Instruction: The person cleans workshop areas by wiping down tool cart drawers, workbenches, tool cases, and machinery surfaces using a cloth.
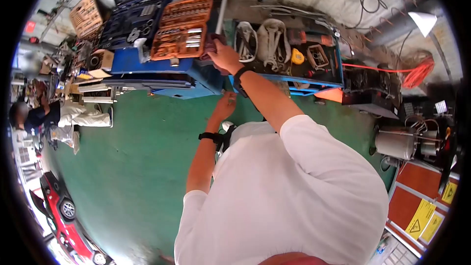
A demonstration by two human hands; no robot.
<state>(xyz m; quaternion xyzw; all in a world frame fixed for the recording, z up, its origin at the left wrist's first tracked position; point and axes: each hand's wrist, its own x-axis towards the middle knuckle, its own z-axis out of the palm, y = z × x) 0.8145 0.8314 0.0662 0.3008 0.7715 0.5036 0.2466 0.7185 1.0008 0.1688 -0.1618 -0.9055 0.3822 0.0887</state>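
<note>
My right hand [224, 57] is closed on a dark red cloth [212, 45], at the right edge of an open orange socket set case [181, 27]. The case lies on a blue tool cabinet [206, 79], with sockets and bits in its rows. My left hand [224, 106] is lower, near the cabinet's front corner. Its fingers are loosely bent and apart, and I see nothing held in them. Just right of the cloth, an open drawer [265, 74] holds wrenches [273, 44] in a pale tray and a yellow tape measure [297, 56].
Dark tool cases [132, 22] and a cardboard box [101, 60] stand left of the orange case. A person [49, 113] is at the far left, above a red car [68, 230]. At right are a coiled orange hose [419, 73] and a metal tank [395, 143]. The floor [142, 162] is green.
</note>
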